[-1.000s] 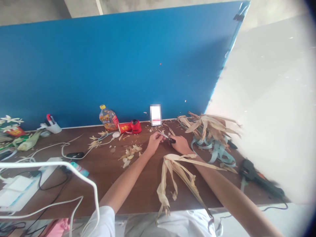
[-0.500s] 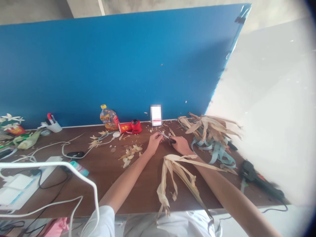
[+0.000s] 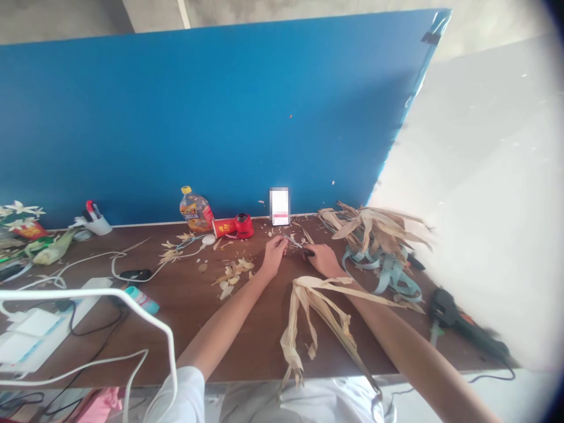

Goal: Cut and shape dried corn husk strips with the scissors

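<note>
My right hand (image 3: 324, 259) is closed around the dark handles of a pair of scissors (image 3: 294, 241), whose blades point left toward my other hand. Beside the blade tips, my left hand (image 3: 275, 254) has its fingers pinched together. What they hold, if anything, is too small to make out. Dried corn husk strips (image 3: 308, 289) lie between my forearms, some hanging over the table's front edge. Cut petal-shaped husk pieces (image 3: 235, 272) lie in a loose pile left of my left hand. Small scraps are scattered behind both hands.
A phone-like white screen (image 3: 280, 205) leans on the blue partition (image 3: 220, 117). Left stand a bottle (image 3: 195, 210), a red cup (image 3: 224, 227) on its side and a power strip (image 3: 30, 343). Right lie a husk heap (image 3: 374, 229), pale blue ribbon (image 3: 392, 276) and a glue gun (image 3: 462, 323).
My left fingertips have drawn slightly left, away from the scissor blades. The right hand keeps its hold on the scissors, and the view has shifted a little.
</note>
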`<state>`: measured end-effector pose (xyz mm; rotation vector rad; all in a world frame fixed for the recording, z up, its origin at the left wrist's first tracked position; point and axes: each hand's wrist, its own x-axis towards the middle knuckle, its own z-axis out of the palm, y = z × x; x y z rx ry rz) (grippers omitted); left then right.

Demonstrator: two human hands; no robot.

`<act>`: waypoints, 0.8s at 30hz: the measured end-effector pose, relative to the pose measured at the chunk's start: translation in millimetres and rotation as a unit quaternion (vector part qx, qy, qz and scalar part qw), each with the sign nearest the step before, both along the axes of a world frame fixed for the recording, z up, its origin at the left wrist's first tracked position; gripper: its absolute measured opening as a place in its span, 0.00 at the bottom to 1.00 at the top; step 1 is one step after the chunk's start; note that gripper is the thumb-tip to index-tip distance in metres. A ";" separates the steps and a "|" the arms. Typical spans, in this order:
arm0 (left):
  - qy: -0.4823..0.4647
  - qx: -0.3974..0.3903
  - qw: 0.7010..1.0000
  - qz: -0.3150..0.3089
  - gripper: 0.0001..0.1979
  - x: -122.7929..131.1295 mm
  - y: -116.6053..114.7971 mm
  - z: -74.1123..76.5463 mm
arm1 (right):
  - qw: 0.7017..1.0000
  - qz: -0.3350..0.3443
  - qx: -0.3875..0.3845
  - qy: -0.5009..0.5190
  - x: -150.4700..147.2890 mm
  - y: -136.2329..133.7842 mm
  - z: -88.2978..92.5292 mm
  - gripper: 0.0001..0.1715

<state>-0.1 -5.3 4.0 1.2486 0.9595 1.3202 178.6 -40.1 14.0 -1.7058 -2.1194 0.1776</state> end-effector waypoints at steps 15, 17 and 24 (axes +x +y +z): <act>0.037 0.003 0.998 -0.042 0.12 2.7 -1.0 -1.0 | 0.999 -0.044 0.019 -0.007 -2.0 0.9 -4.1 0.15; 0.042 0.007 0.998 -0.050 0.12 3.5 -1.4 -1.2 | 0.999 -0.039 0.019 -0.002 -1.7 1.8 -4.8 0.16; 0.095 0.053 0.993 -0.054 0.12 1.7 -2.9 -1.4 | 0.999 -0.034 0.019 -0.014 -3.0 1.2 -3.5 0.12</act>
